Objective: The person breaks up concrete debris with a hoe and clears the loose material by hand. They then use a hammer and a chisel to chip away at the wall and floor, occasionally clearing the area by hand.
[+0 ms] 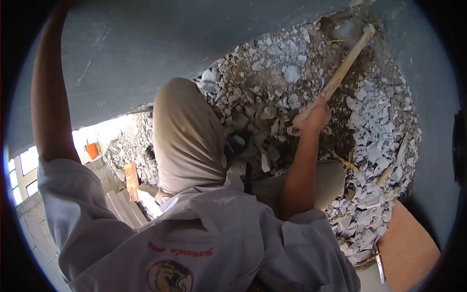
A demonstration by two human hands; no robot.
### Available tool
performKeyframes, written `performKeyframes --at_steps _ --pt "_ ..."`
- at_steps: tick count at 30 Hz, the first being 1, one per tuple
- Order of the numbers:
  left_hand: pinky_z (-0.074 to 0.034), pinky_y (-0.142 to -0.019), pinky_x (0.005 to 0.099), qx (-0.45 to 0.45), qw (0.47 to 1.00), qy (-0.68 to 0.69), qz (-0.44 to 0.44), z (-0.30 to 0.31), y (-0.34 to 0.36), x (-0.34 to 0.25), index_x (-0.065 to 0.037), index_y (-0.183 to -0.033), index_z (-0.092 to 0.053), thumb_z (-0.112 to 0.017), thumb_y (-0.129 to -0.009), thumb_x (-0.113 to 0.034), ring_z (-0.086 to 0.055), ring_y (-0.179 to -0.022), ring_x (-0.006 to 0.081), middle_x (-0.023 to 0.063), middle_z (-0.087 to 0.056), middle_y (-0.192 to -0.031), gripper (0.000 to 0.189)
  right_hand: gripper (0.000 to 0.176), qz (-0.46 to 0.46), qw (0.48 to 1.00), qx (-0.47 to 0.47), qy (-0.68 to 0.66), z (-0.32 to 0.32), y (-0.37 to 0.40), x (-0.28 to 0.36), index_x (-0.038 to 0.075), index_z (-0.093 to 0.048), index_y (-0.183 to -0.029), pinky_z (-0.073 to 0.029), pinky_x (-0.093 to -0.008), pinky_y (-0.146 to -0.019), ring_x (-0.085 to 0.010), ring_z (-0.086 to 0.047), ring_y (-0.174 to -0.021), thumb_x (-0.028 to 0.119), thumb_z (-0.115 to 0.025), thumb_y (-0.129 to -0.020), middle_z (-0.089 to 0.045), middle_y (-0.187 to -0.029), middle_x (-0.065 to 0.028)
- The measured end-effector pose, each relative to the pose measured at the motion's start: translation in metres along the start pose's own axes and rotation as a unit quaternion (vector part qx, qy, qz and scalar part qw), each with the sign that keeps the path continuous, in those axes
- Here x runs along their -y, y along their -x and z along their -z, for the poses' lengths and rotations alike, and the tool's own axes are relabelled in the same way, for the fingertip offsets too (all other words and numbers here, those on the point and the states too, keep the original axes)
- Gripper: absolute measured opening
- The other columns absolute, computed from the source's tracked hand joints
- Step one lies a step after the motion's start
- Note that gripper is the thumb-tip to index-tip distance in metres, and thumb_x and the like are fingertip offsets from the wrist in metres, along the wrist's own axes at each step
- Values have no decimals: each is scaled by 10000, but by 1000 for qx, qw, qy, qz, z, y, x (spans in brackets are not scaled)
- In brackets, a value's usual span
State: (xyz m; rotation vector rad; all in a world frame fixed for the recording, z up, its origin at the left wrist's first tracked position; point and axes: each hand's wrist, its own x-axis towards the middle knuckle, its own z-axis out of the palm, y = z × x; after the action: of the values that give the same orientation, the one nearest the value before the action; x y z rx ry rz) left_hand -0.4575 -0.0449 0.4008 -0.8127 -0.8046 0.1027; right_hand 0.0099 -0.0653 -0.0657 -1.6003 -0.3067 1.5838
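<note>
My right hand (318, 115) is closed around the lower part of a hoe's wooden handle (345, 65), which slants up and to the right. At the handle's far end, the greyish blade (349, 30) lies low against brown soil and rubble by the wall. Broken grey and white rubble (292, 73) surrounds the hoe. My left arm (51, 97) reaches up along the dark grey wall, and its hand is beyond the top edge of the view. My bent knee (187, 131) in tan trousers is close to the wall.
A dark grey wall (141, 48) runs along the top, and another grey wall (433, 107) stands at the right. White rubble (374, 131) is heaped on the right, above an orange-brown board (408, 238). An orange brick (131, 180) and an orange object (92, 150) are at lower left.
</note>
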Motion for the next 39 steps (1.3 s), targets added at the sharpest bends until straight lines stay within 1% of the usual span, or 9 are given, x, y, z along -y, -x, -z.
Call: performKeyframes --at_steps 2,7,10,13,16,19,25,35,39 --pt "-533 -787 505 5 1000 5 -17 0 2 -1 2 -1414 -534 -419 -939 -741 -703 -845 410 260 -710 -972 889 345 2 1000 7 -24 -2 -3 1 11 -612 -1019 -446 -372 -477 -200 -526 -551 345 -677 -961 -545 -746 -86" --pt "-515 -891 494 -28 998 51 26 25 -15 -12 -19 -1448 -478 -465 -981 -632 -671 -933 392 248 -693 -1004 771 324 22 999 9 -41 0 0 10 6 -596 -961 -441 -386 -475 -211 -483 -507 315 -693 -956 -503 -692 -78" --pt "-430 -1037 496 241 941 110 211 61 -30 -30 -25 -1423 -508 -524 -972 -591 -575 -1180 406 260 -635 -1225 724 307 34 998 15 -51 11 -12 12 4 -595 -957 -432 -386 -455 -213 -481 -486 298 -684 -959 -501 -679 -79" --pt "-349 -1115 499 86 983 147 76 60 -32 -21 -36 -1411 -521 -592 -937 -587 -449 -1329 428 251 -537 -1390 730 308 49 999 14 -10 20 -6 17 2 -604 -1036 -460 -370 -459 -202 -513 -505 296 -668 -971 -533 -704 -80" --pt "-352 -1119 495 85 982 143 90 59 -32 -21 -40 -1436 -497 -646 -910 -578 -458 -1339 410 237 -518 -1422 768 321 61 997 29 38 24 -10 17 12 -594 -1112 -480 -365 -467 -197 -531 -519 305 -643 -991 -546 -721 -77" --pt "-305 -1157 462 86 972 172 132 50 -18 -25 -49 -1465 -471 -663 -902 -586 -388 -1404 389 225 -458 -1490 801 321 63 992 10 107 38 -15 18 26 -568 -1130 -475 -372 -451 -198 -524 -495 328 -593 -1024 -519 -707 -67" --pt "-394 -1026 420 106 971 186 110 33 -4 -13 -34 -1347 -550 -696 -891 -549 -494 -1212 336 183 -550 -1332 703 341 18 991 5 134 45 -10 37 36 -564 -1094 -462 -360 -440 -193 -520 -489 369 -590 -1025 -503 -706 -59" --pt "-543 -807 350 133 960 231 85 20 25 -18 -9 -1150 -681 -750 -872 -487 -672 -893 248 115 -702 -1068 557 321 48 986 18 157 21 -11 29 16 -544 -1100 -487 -351 -436 -190 -516 -476 324 -581 -1019 -496 -717 -50" --pt "-602 -719 323 171 956 227 72 19 38 -36 1 -1071 -734 -771 -865 -462 -743 -766 213 87 -763 -962 508 396 30 980 -18 195 10 1 52 -2 -558 -1160 -499 -346 -450 -177 -555 -581 363 -595 -1012 -509 -750 -51"
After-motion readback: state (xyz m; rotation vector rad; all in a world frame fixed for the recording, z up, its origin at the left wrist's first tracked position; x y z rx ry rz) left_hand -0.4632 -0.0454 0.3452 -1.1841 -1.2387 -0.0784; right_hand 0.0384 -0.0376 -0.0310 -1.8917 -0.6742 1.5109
